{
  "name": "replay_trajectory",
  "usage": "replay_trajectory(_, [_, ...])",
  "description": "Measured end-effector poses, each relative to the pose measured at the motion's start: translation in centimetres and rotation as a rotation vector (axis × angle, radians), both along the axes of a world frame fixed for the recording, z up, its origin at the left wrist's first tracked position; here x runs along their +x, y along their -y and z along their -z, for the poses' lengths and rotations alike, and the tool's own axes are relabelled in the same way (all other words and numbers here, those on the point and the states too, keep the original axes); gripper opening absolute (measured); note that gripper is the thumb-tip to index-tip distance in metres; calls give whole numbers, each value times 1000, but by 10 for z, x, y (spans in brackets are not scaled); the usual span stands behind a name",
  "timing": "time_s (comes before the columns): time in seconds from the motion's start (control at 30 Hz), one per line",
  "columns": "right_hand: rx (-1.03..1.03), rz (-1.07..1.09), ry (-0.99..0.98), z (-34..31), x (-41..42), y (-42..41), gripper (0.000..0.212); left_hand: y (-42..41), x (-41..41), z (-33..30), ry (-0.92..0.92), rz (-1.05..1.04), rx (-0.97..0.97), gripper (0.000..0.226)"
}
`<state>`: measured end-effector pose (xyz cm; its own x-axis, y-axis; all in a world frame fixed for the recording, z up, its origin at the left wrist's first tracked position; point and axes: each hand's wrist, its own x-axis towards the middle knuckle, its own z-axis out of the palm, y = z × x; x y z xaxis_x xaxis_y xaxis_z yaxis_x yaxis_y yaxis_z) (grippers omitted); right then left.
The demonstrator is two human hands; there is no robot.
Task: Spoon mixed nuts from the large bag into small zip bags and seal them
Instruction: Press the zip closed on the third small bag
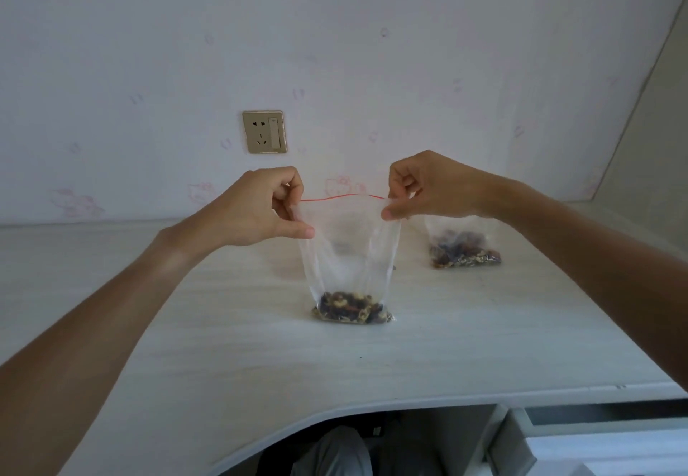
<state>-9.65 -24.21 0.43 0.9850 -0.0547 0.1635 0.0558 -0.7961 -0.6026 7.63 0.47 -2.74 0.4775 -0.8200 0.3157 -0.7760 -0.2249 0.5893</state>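
Note:
A small clear zip bag (pixel 350 259) with a red zip line stands upright on the white table (pixel 223 326), with mixed nuts (pixel 352 307) lying in its bottom. My left hand (pixel 260 211) pinches the bag's top left corner. My right hand (pixel 428 187) pinches the top right corner. The red zip line is stretched straight between the two hands. A second clear bag of nuts (pixel 461 248) lies on the table behind and to the right, partly hidden by my right hand. No spoon is in view.
A wall with pale cartoon wallpaper stands just behind the table, with a gold socket plate (pixel 264 132) on it. The table's front edge curves inward near me, and a drawer unit (pixel 580 438) sits at the lower right.

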Motion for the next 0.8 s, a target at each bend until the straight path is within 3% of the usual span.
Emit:
replay_trajectory(0.13, [317, 141, 184, 31, -2, 6, 30, -5, 1, 25, -191, -55, -144, 73])
replay_trajectory(0.23, [477, 221, 197, 61, -6, 7, 46, -8, -4, 56, -404, -43, -170, 86])
replay_trajectory(0.4, [640, 193, 107, 111, -8, -6, 59, 1, -19, 101, -569, 56, -101, 61])
replay_trajectory(0.57, [718, 174, 54, 144, -5, -30, 68, 16, -33, 125, -682, -24, -180, 22])
replay_trajectory(0.67, [756, 196, 32, 157, -6, -44, 57, 22, -44, 126, -741, -51, -277, 22])
replay_trajectory(0.77, [856, 231, 118, 169, -12, -48, 20, 32, -56, 129, -765, -59, -359, 26])
replay_trajectory(0.8, [890, 253, 144, 172, -15, -46, 16, 36, -60, 130, -757, -69, -367, 27])
